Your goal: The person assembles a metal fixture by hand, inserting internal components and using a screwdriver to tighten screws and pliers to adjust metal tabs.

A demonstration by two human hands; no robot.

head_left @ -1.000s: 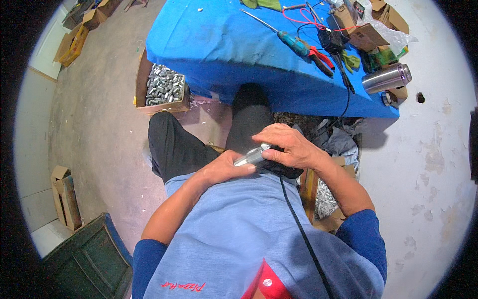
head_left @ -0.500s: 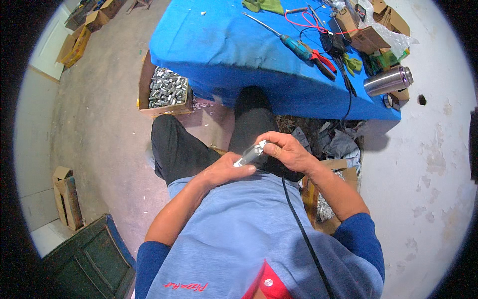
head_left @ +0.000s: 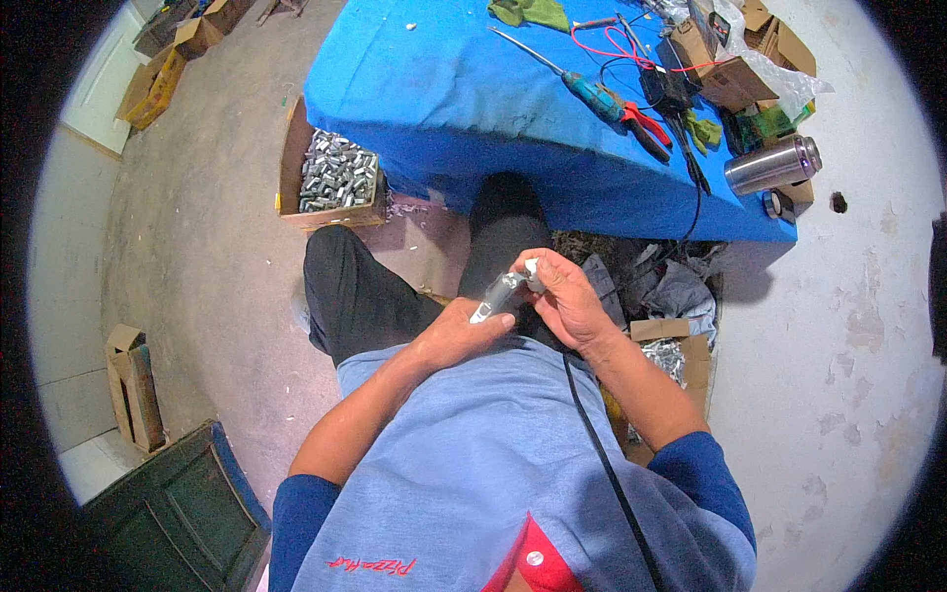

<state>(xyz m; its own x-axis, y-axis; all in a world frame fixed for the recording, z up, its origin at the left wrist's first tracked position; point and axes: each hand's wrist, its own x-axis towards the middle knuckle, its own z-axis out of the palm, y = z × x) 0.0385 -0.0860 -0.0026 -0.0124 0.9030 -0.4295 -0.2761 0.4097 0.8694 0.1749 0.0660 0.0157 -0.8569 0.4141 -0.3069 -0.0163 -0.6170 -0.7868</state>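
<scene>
My left hand [head_left: 458,333] is closed round a grey piece [head_left: 500,294]; my right hand [head_left: 572,304] pinches a small white part [head_left: 534,275] beside its end, perhaps touching.

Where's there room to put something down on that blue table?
On the blue table, between its left edge and the teal-handled tool, it's bare but for one small white bit. Toward the right it's crowded: black cables, a cardboard box, a metal flask.

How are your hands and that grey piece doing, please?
Left hand gripping grey piece. Right hand pinching small white piece near its upper end. Nothing visibly blocking either hand.
</scene>
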